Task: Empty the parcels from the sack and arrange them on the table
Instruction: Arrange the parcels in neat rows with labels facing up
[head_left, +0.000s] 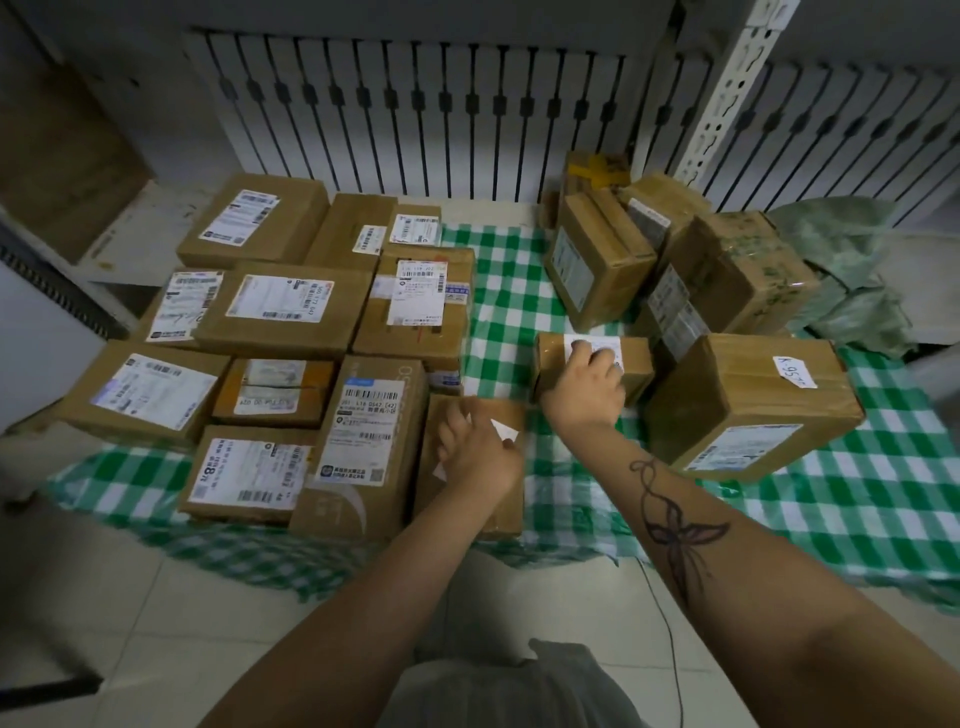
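Green-and-white checked cloth (509, 291) covers your low table, with a white slatted radiator (415, 104) behind. Labelled brown cardboard parcels (280, 306) sit edge to edge on the left, labels up, likely so they can be read. Your left hand (480, 452) rests flat and unclenched on a plain brown box (467, 499) at that block's near corner. Your right hand (584, 384) clasps a small brown carton with a white label (592, 364), probably next to join the rows. Unsorted boxes lean beside the crumpled green sack (841, 260), far right.
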